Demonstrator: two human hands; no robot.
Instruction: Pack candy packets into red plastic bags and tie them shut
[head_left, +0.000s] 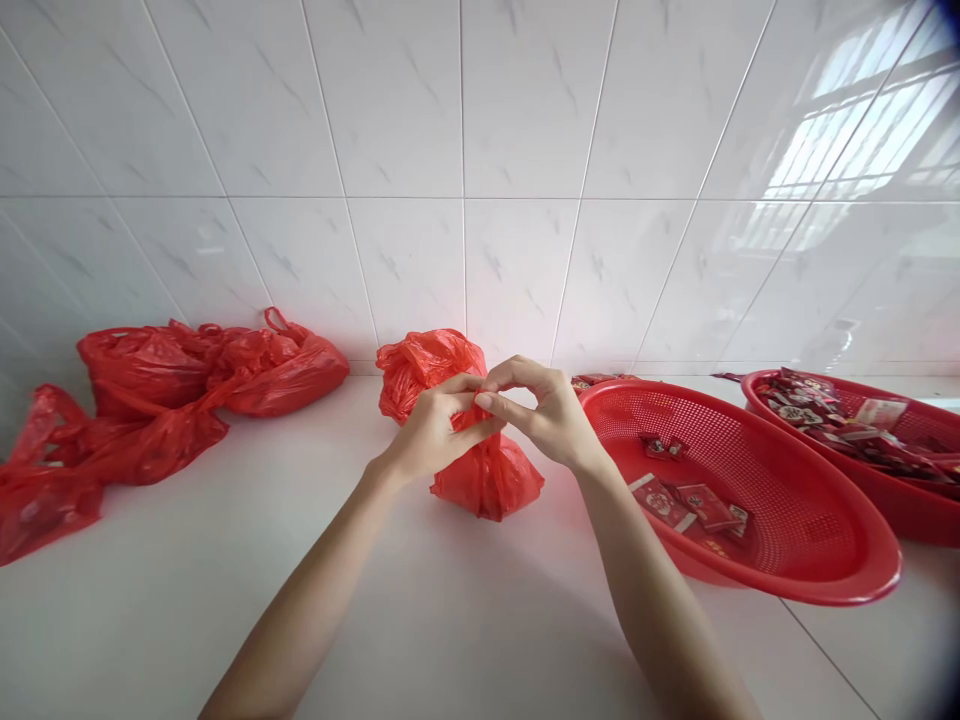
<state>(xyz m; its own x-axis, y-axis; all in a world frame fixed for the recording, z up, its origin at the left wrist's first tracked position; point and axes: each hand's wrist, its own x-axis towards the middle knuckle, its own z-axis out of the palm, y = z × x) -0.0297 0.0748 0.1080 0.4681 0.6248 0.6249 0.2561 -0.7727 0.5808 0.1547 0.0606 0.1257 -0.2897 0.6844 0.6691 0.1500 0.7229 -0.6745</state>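
A filled red plastic bag stands on the white counter in front of me. My left hand pinches its gathered top from the left. From the right, my right hand pinches the same top, and the fingertips of both hands meet there. My fingers partly hide the bag's neck and handles. Just behind my left hand is a crumpled bundle of red plastic bags, close to the wall.
Several filled red bags lie at the left against the tiled wall. On the right a red plastic basket holds several small red packets. Beyond it, another red basket is heaped with packets.
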